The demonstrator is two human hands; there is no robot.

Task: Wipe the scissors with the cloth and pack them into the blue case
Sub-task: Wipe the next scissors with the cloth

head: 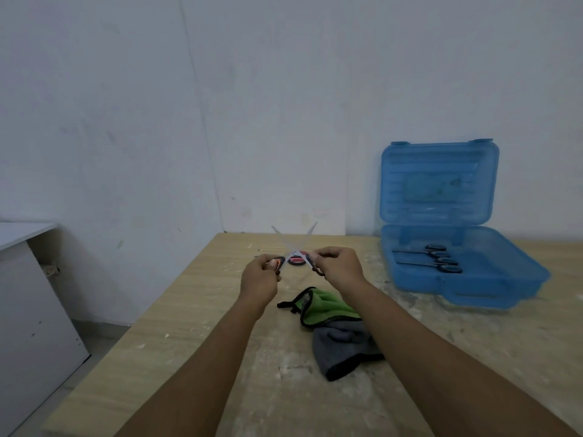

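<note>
Both forearms extended forward; left hand (pixel 260 274), right hand (pixel 340 267) level, fingers (pixel 329 254) curled.

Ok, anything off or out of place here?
Only the scissors: left hand and right hand hold the handles apart, blades splayed in an X. The cloth lies untouched on the table.

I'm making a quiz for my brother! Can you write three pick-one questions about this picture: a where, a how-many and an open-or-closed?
1. Where is the cloth? A) floor B) table C) chair
2. How many pairs lie in the blue case? A) none B) two C) five
3. The blades of the held scissors are: A) spread apart B) closed C) wrapped up
Answers: B, it rests on the wooden table; B, two black-handled pairs show inside; A, left hand and right hand hold one handle each, blades crossed.
</note>
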